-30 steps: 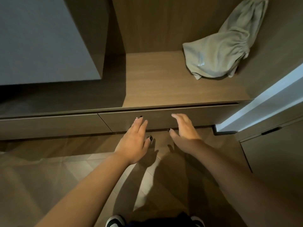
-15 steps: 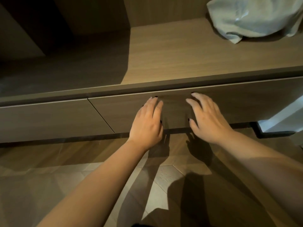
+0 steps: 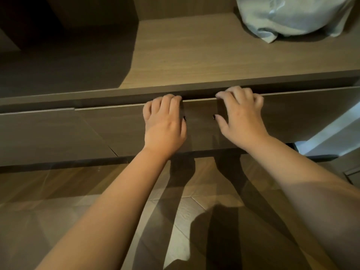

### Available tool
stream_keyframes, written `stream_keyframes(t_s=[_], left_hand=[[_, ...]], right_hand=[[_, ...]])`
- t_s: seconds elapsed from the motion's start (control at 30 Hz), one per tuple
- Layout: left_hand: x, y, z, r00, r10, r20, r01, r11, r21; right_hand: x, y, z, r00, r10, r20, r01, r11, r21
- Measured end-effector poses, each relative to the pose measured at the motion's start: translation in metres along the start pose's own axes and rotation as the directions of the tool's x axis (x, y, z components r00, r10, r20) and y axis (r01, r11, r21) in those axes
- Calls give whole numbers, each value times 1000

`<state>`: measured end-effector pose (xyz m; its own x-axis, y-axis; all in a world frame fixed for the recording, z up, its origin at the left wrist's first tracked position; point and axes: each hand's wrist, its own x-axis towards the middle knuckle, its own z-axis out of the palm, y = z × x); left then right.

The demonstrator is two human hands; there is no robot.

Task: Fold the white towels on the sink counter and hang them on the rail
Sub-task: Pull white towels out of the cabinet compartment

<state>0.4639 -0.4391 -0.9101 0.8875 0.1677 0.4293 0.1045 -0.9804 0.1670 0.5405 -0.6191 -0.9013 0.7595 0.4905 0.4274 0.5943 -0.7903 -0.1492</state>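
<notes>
A wide wooden drawer front (image 3: 194,125) runs below a wooden shelf (image 3: 194,55). My left hand (image 3: 164,123) grips the drawer's top edge, its fingers curled over into the dark gap. My right hand (image 3: 240,114) grips the same edge a little to the right, fingers hooked over it. A pale bunched cloth bag (image 3: 292,16) lies on the shelf at the upper right, cut off by the frame. No white towels, sink counter or rail are in view.
A second drawer front (image 3: 39,137) sits to the left of the one I hold. Wooden floor (image 3: 58,211) lies below. A white door frame edge (image 3: 331,133) stands at the right. The shelf's left part is in deep shadow.
Both hands moved up from flat against the drawer front to its top edge and curled over it. The camera dropped closer; a dark gap now shows above the drawer.
</notes>
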Motion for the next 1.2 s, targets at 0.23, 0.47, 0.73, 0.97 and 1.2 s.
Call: stream_keyframes(t_s=[0.23, 0.47, 0.73, 0.97, 1.2], left_hand=[[-17, -9, -16, 993, 75, 87, -73, 997, -27], [-14, -17, -44, 885, 59, 462, 6, 990, -138], [-60, -20, -21, 771, 87, 631, -77, 996, -44], [-132, -10, 12, 725, 192, 662, -297, 953, 49], [-207, -8, 64, 783, 239, 574, -268, 963, -35]], right_hand=[[-27, -4, -1, 997, 51, -60, -40, 984, 176], [-44, -7, -18, 984, 28, 176, -58, 984, 166], [-91, -7, -14, 896, 56, 440, -178, 954, 242], [-160, -17, 31, 793, 41, 608, -161, 976, 144], [-224, -19, 89, 796, -27, 605, 43, 999, -12]])
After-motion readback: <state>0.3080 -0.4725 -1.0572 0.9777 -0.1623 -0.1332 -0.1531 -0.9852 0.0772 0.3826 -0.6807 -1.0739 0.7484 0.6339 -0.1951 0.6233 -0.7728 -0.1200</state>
